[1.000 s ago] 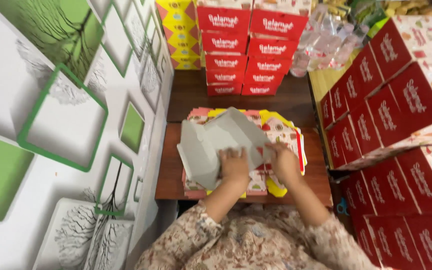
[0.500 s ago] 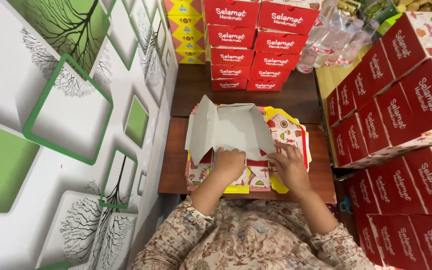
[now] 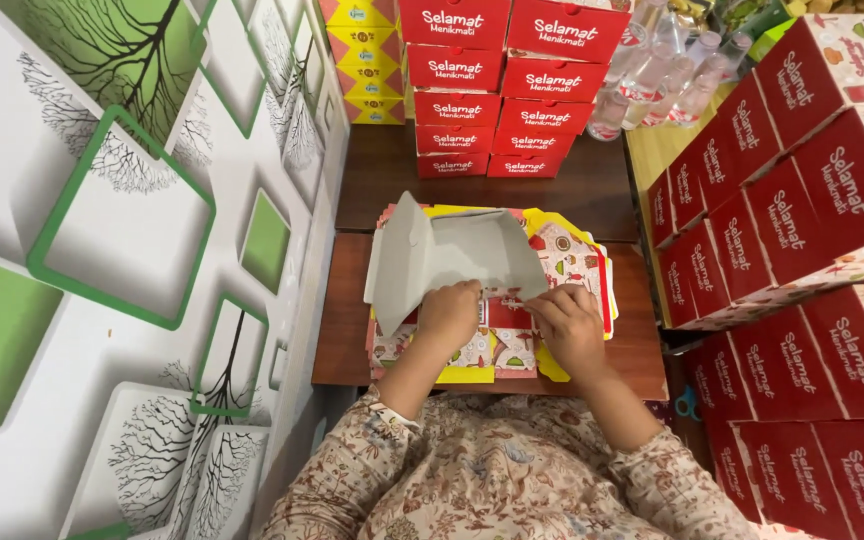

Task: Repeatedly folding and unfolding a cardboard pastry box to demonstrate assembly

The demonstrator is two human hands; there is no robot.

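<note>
Fingertips hidden under cardboard flap [image 3: 457, 250]

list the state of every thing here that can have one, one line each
cardboard box blank: partly folded, grey inside up, panels raised
stack of flat blanks: unfolded, lying on the table under the box
left hand: pressing on the box blank
right hand: fingers bent, on the printed flap
red boxes: assembled, closed, stacked
plastic bottles: bunched in plastic wrap, lying tilted
</note>
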